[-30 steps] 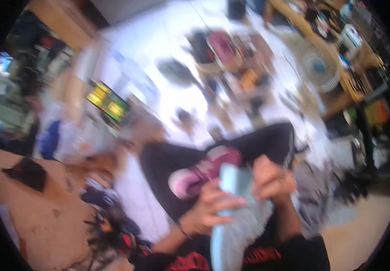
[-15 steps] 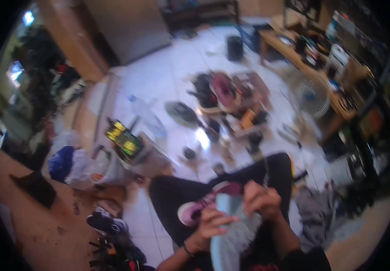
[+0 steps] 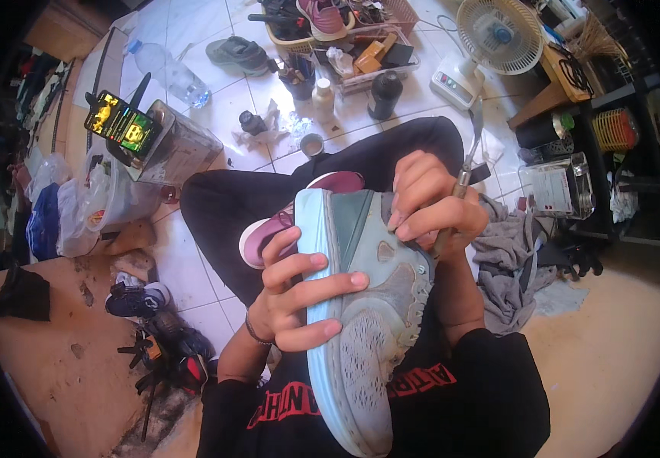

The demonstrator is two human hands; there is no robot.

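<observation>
The view has tipped down and sharpened over the last second, so the grey shoe (image 3: 379,305) now sits higher in front of you, and the tool (image 3: 463,174) in your right hand (image 3: 440,198) reads clearly; that probably gives you a better look at the collar being worked. The shoe is held over your lap, heel toward 12 o'clock, toe toward 6, its long axis leaning slightly to an 11-to-5 line; the pale sole faces 9 and the laceless eyelets face 3. Your left hand (image 3: 299,294) has its fingers spread but clamped across the sole and side. Your right fingers are closed round the tool's handle, blade pointing toward 1 o'clock, while thumb and forefinger meet the collar edge at the shoe's 1 o'clock. The purple shoe (image 3: 261,243) lies at 10, partly behind it, and a grey cloth (image 3: 501,263) at 3.
</observation>
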